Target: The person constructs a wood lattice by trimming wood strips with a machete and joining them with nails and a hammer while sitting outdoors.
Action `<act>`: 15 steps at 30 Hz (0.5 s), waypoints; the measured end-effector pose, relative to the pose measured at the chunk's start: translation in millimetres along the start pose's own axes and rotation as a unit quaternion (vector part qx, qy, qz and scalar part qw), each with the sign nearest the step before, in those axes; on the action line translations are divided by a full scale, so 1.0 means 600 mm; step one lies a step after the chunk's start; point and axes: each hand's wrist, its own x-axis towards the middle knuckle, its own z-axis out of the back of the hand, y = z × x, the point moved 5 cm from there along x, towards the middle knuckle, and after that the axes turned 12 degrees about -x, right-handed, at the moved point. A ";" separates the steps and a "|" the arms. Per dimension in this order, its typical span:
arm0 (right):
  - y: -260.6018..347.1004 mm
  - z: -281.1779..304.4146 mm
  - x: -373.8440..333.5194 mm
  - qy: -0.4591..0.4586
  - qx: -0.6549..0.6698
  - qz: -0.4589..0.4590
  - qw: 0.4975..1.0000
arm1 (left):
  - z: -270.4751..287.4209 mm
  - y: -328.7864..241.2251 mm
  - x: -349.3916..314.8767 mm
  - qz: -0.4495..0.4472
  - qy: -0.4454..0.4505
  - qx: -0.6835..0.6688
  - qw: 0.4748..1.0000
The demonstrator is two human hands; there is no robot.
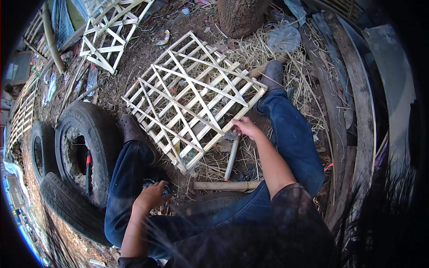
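A square lattice of pale bamboo strips lies tilted across the ground between my feet. My right hand is at its near right edge, the fingers closed on the corner strip. Just below those fingers is a grey rod with a red tip, its upper end partly hidden. My left hand hangs in front of my left shin with its fingers apart, apparently holding nothing. Close by that hand is a small dark bluish crumpled thing, too unclear to name.
Old tyres stand to the left, one holding a red-and-black handled tool. Another lattice lies at the far left. A tree trunk rises ahead. Long planks line the right. A bamboo piece lies near my legs.
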 end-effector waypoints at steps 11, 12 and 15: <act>0.004 0.002 -0.010 -0.012 0.014 -0.011 1.000 | 0.002 -0.005 -0.003 0.027 0.023 -0.001 0.999; 0.004 0.001 -0.010 -0.006 0.016 -0.017 1.000 | 0.003 -0.004 -0.002 0.029 0.024 0.002 0.999; 0.003 -0.002 -0.011 0.012 0.047 -0.033 0.998 | 0.002 -0.001 -0.002 0.031 0.021 0.002 0.999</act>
